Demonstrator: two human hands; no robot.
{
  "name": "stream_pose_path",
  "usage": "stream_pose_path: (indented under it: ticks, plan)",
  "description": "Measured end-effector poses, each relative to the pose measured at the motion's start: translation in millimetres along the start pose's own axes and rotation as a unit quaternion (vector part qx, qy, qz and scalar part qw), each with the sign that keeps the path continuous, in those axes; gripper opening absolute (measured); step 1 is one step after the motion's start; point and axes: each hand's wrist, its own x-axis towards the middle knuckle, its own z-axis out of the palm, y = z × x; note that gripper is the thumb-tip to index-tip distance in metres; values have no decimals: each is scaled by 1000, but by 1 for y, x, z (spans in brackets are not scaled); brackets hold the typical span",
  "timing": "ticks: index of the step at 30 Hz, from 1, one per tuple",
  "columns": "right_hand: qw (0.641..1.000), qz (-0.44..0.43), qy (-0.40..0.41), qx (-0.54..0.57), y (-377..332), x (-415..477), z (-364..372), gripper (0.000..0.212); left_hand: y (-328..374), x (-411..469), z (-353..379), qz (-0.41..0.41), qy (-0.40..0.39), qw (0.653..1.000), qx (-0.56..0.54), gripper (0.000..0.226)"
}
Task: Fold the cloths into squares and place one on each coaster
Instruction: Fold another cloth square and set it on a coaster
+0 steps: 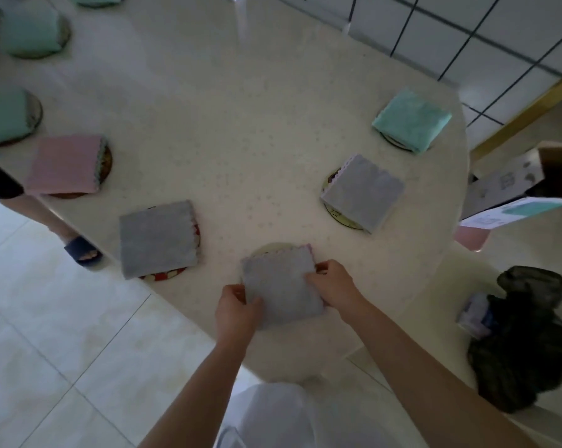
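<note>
Far left of the grip, up the pale speckled table [240, 130], three mint-green folded cloths [30, 30] sit on round coasters, blurry at the frame edge; one more is only partly in view. Nearer in, a pink folded square cloth [64, 164] covers a dark round coaster [106, 163], and just left of the grip a grey folded square cloth [158, 239] lies on a red patterned coaster [166, 274]. In the grip: the left hand [237, 310] pinches the near-left corner and the right hand [333, 282] pinches the right edge of a grey folded cloth with pink scalloped trim [281, 286], both closed on it; it lies partly over a pale round coaster [273, 247], not yet centred or released. Right of the grip, another grey folded cloth [363, 192] and a mint-green folded towel [410, 119] each rest on coasters. No bare coaster shows, so this looks like the last placement; anything outside the frame I cannot tell.
</note>
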Motion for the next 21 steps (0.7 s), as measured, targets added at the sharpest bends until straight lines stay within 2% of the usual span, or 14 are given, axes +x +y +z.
stream_pose_path:
  ticks: [4, 8, 11, 15, 19, 21]
  plan:
    - [999, 15, -10, 34, -3, 0, 1, 29, 0, 6, -3, -48, -40, 998, -25, 17]
    - [999, -5, -13, 41, -4, -1, 0, 29, 4, 6, -6, -94, -120, 979, -139, 23]
    - [997, -17, -12, 69, -4, -5, -4, 24, 11, 6, -9, -104, -124, 972, -172, 13]
    - [996, -17, 1, 93, 3, -11, -5, 21, 23, 16, -17, -44, -100, 988, -109, 13]
    - [991, 10, 26, 130, 14, -21, 5, 10, 35, 33, -21, 22, -116, 993, -11, 18]
    - [987, 28, 40, 150, 20, -26, 15, 7, 36, 42, -22, 59, -124, 990, 33, 13]
